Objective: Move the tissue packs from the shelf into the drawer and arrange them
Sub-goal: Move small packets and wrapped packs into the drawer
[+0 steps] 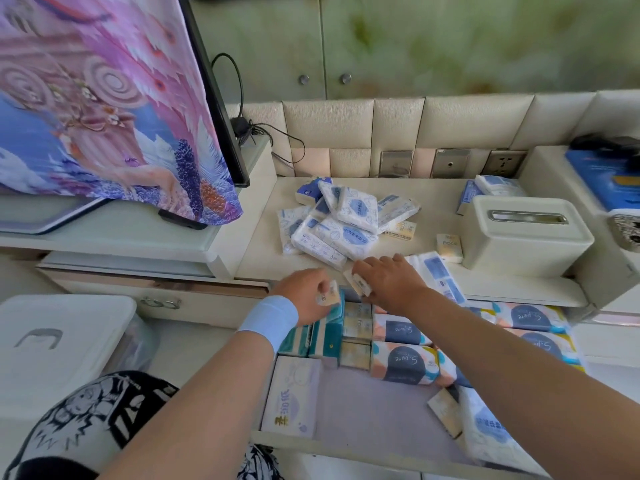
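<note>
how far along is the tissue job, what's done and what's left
Roughly midway. Done: the drawer already holds rows of packs, such as the S-pure packs and teal packs. In hand: the left hand and right hand each hold a small pack over the drawer's back rows. Left: a pile of blue-and-white packs and a small yellow pack on the shelf.

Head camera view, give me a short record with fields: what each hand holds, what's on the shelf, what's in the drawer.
left hand: grips a small yellow tissue pack
right hand: grips another small pack
shelf: loose pile of blue-white packs, tissue box
drawer: open, packs in rows, bare floor in front
</note>
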A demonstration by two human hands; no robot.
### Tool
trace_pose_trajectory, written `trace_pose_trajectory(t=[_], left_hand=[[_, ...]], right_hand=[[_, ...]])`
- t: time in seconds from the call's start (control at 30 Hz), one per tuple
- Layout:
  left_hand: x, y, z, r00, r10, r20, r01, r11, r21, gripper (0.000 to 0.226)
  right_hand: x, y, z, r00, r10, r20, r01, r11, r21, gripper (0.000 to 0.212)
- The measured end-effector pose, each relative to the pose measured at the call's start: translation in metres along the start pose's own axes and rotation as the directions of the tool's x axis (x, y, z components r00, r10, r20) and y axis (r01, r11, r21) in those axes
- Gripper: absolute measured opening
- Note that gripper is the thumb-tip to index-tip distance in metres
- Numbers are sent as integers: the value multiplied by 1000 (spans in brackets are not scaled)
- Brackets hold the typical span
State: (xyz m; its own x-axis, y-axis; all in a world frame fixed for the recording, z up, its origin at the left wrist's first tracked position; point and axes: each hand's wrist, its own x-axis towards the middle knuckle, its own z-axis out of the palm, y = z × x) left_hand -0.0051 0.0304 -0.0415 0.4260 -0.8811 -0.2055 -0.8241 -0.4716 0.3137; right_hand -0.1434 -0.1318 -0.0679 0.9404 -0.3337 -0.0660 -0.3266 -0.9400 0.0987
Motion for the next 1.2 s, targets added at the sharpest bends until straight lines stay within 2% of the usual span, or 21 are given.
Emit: trace_pose_trajectory(t=[0.13,0.27,0.4,0.5,0.6,0.73,0.83,0.93,1.0,1.1,1.2], left_hand=[[-11,17,9,989,71,130,-78,995,55,28],[-18,35,20,969,77,237,-109,986,125,31],[-15,44,29,953,53,299,-97,987,132,29],[-15,45,46,943,33,332,-88,984,152,28],[-14,43,68,928,83,364,-184,950,252,29],[-6,40,85,930,190,314,-297,891,343,23],[2,37,89,926,264,270,-354,854,381,24],[8,34,93,905,311,290,-422,738,526,21],[11,32,98,902,316,293,-431,698,573,22],[16,36,103,906,319,279,-424,687,591,25],[21,35,104,920,291,262,-390,731,559,27]], right_hand=[[-8,-7,-8,999,4,50,-1,999,-49,60],[-11,-13,-14,998,11,62,-7,998,-58,58],[-17,-11,-19,995,-9,97,12,999,-32,44],[-33,-5,-17,989,-77,127,90,991,-102,34],[-47,0,-6,984,-89,156,114,981,-158,32],[-57,3,9,985,-67,162,78,995,-62,32],[-63,1,20,993,-68,96,67,998,21,29],[-67,2,31,994,-106,-11,105,994,-18,32],[-68,4,37,989,-139,-48,135,988,-76,39],[-66,4,38,974,-200,-102,188,976,-113,40],[-60,-9,39,967,-242,-73,234,967,-104,38]])
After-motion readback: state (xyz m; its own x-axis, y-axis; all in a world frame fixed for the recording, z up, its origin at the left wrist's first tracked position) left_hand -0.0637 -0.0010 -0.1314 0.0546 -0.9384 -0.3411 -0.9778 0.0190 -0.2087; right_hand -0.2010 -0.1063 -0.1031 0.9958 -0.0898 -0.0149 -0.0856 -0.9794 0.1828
